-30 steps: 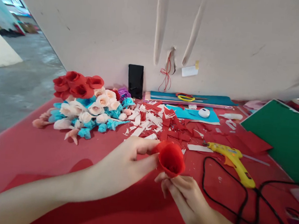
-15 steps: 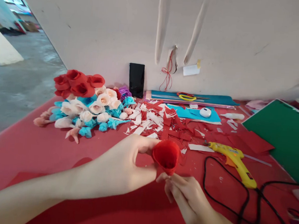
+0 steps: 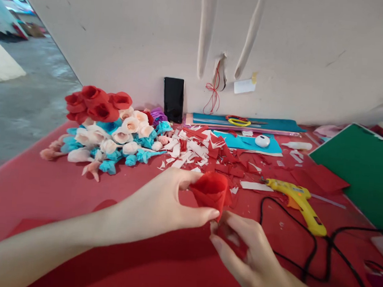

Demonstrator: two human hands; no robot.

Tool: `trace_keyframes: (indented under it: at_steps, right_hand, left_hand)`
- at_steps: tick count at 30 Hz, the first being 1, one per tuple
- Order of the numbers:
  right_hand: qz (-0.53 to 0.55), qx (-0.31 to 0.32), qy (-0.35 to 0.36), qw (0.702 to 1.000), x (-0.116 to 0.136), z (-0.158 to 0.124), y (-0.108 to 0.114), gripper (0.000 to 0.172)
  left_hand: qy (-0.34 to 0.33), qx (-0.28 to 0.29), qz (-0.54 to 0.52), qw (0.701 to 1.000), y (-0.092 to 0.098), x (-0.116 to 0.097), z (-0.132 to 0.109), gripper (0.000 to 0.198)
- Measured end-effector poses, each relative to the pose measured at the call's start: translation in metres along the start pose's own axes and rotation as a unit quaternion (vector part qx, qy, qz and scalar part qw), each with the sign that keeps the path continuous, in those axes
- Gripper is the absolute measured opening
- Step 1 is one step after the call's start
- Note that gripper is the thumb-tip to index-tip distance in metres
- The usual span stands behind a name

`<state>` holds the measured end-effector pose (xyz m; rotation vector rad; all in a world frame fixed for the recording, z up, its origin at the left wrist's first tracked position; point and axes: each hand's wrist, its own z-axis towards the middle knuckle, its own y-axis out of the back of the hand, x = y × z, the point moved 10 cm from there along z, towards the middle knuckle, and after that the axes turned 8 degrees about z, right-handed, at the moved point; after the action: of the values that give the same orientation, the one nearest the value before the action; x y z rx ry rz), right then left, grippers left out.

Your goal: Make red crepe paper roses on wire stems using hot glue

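Note:
A red paper flower (image 3: 210,190), cup-shaped with overlapping petals, is held above the red tabletop in front of me. My left hand (image 3: 168,203) grips it from the left, thumb across its lower front and fingers partly hidden behind it. At its base, my right hand (image 3: 245,245) has its fingertips closed on the narrow bottom end. What lies right between those fingertips is mostly hidden. Beyond the flower are red and white paper scraps (image 3: 194,150). To the right lies a yellow glue gun (image 3: 301,201).
Finished paper flowers in red, white, pink and blue (image 3: 109,132) are piled at the left. A black phone (image 3: 173,100) leans on the wall. Scissors (image 3: 241,122) rest on blue paper at the back. The glue gun's black cord (image 3: 328,256) curls at the right, near a green board (image 3: 358,174).
The flower has tilted, now showing more of its side. My left thumb has moved across its lower front. My right hand has turned, its fingers and thumb now spread around the base.

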<state>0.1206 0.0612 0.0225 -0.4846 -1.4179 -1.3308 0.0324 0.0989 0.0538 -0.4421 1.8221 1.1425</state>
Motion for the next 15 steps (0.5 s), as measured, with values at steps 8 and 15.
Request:
trace_keyframes:
  at_steps: [8,15]
  right_hand:
    - [0.194,-0.038,-0.118,0.973,-0.021,0.004,0.001,0.016]
    - [0.185,-0.047,-0.116,0.975,-0.017,0.002,0.008,0.015]
  left_hand:
    - [0.033,0.025,-0.032,0.999,-0.011,0.008,0.004,0.024]
    - [-0.037,0.035,-0.059,0.997,-0.012,0.002,0.007,0.011]
